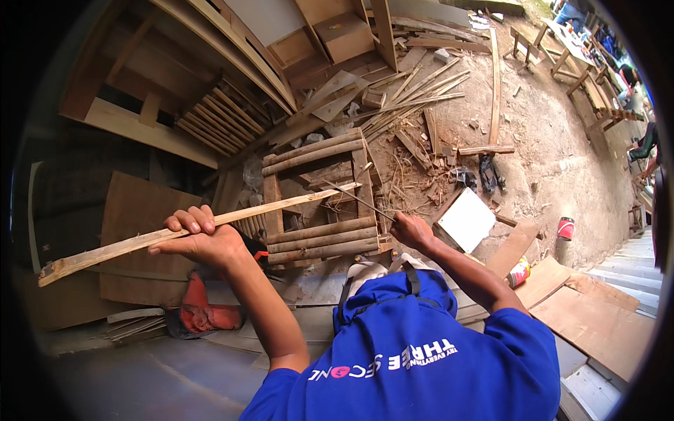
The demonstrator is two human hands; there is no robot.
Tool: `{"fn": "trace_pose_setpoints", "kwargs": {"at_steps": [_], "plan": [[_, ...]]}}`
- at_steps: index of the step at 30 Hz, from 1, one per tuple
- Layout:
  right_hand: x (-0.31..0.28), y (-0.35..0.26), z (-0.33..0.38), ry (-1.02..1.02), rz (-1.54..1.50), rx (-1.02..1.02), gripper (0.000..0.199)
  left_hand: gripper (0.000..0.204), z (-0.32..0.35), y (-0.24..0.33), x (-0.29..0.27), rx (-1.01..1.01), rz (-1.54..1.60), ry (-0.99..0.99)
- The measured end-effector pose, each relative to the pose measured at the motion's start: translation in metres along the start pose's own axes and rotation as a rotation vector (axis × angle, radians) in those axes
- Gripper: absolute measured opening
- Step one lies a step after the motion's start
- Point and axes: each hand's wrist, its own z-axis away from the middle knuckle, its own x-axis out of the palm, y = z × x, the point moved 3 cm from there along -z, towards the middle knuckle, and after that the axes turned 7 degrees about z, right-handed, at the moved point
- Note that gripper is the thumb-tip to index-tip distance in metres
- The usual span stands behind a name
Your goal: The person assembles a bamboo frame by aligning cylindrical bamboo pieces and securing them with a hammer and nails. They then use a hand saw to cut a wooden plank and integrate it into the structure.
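Note:
A long, pale, rough-edged wooden strip [281, 205] slants across the view, lower at its left end. My left hand [196, 235] grips it near that end, thumb below and fingers over the top. My right hand [413, 231] is closed around the near end of a long, thin, dark blade [368, 203]; its handle is hidden in the fist. The blade crosses the strip's narrow far end, but I cannot tell whether they touch. Below both lies a low wooden frame [323, 238] with round slats at its near and far sides.
Wood shavings and offcuts [407, 172] litter the dirt floor beyond the frame. A white-topped board [467, 219] lies to the right, with a red can [566, 228] farther off. Wooden cabinets [189, 84] stand at left. Benches [590, 84] and partly visible people are at far right.

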Motion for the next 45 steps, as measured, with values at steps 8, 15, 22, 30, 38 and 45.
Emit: {"fn": "trace_pose_setpoints", "kwargs": {"at_steps": [8,15,22,30,38,45], "plan": [[0.01,0.017,0.014,-0.152,0.099,0.177,0.035,0.058,-0.006,-0.001,0.001,-0.05,0.028,0.012],[0.008,0.02,0.017,0.045,0.118,0.174,0.031,0.057,-0.015,-0.004,0.002,-0.06,0.04,-0.122],[-0.015,-0.013,0.004,-0.058,0.081,0.166,0.029,0.052,-0.014,-0.002,0.001,-0.035,-0.066,-0.032],[-0.076,-0.163,0.003,0.151,-0.304,-0.505,0.026,0.049,-0.01,0.003,-0.001,-0.002,-0.09,-0.157],[-0.053,-0.098,-0.005,0.008,-0.188,-0.241,0.026,0.052,-0.004,0.002,0.002,0.002,-0.068,-0.169],[-0.032,-0.063,-0.011,-0.026,-0.133,0.014,0.03,0.052,-0.014,0.001,-0.005,-0.036,-0.032,-0.114]]}}
